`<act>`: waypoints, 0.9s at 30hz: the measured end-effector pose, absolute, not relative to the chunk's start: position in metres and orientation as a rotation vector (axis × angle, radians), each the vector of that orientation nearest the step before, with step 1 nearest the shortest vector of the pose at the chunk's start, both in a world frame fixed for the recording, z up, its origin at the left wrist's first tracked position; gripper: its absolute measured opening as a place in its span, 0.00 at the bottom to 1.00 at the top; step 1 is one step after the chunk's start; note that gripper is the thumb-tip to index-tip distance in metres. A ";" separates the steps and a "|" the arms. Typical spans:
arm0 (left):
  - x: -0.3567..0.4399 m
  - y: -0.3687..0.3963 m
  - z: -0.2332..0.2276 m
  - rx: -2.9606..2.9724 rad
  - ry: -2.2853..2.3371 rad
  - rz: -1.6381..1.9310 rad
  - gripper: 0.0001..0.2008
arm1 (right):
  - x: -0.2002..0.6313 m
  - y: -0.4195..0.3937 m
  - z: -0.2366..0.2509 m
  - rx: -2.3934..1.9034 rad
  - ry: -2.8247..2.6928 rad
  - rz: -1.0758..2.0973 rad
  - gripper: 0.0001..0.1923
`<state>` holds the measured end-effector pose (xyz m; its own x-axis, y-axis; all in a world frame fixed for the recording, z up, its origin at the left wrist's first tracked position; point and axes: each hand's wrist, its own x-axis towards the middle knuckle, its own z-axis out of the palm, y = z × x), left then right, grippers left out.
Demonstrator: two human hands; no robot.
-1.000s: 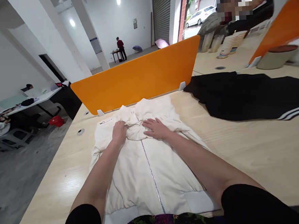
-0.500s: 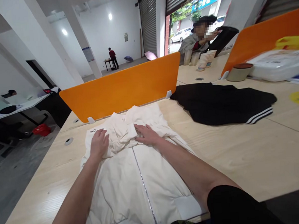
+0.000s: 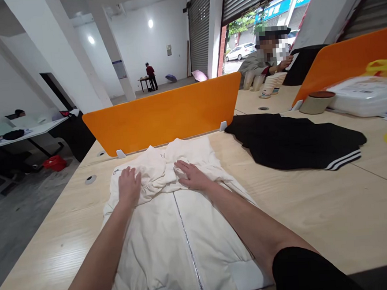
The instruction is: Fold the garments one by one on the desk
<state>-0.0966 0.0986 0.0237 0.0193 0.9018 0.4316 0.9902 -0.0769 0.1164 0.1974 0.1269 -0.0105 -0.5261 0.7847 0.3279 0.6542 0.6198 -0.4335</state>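
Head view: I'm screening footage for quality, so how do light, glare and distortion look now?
Head view: glare whitens the wooden table toward its left edge; two far lamps burn out to white; the pillar leans, perhaps from a wide lens. Same view: pixelation hides the face of the person beyond the orange partition; the cream garment's zipper reads clearly.

the jacket [image 3: 157, 240] lies before the divider [image 3: 165, 116], left of what seems another garment [image 3: 299, 142].

A cream, zipped-up jacket [image 3: 160, 231] lies on the table [image 3: 327, 210], bunched toward its far end.
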 end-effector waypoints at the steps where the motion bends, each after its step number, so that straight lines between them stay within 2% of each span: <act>1: -0.083 0.098 0.021 -2.131 -1.882 -0.626 0.24 | 0.197 0.127 -0.010 -1.121 -2.339 0.338 0.36; 7: -0.027 0.086 -0.008 -2.419 -1.852 -0.318 0.30 | 0.194 0.124 -0.011 -1.119 -2.519 0.260 0.24; 11: -0.021 0.080 -0.007 -2.400 -1.924 -0.251 0.31 | 0.193 0.123 -0.011 -1.150 -2.506 0.264 0.23; 14: -0.010 0.071 0.003 -2.329 -2.058 -0.216 0.28 | 0.193 0.123 -0.012 -1.149 -2.496 0.291 0.23; 18: 0.007 0.052 0.012 -2.341 -2.089 -0.348 0.24 | 0.196 0.129 -0.016 -1.123 -2.409 0.363 0.26; 22: 0.010 0.039 0.000 -2.307 -2.029 -0.590 0.26 | 0.201 0.137 -0.018 -1.033 -2.263 0.503 0.30; 27: 0.005 0.035 -0.022 -2.289 -2.038 -0.550 0.28 | 0.200 0.134 -0.015 -1.066 -2.329 0.486 0.26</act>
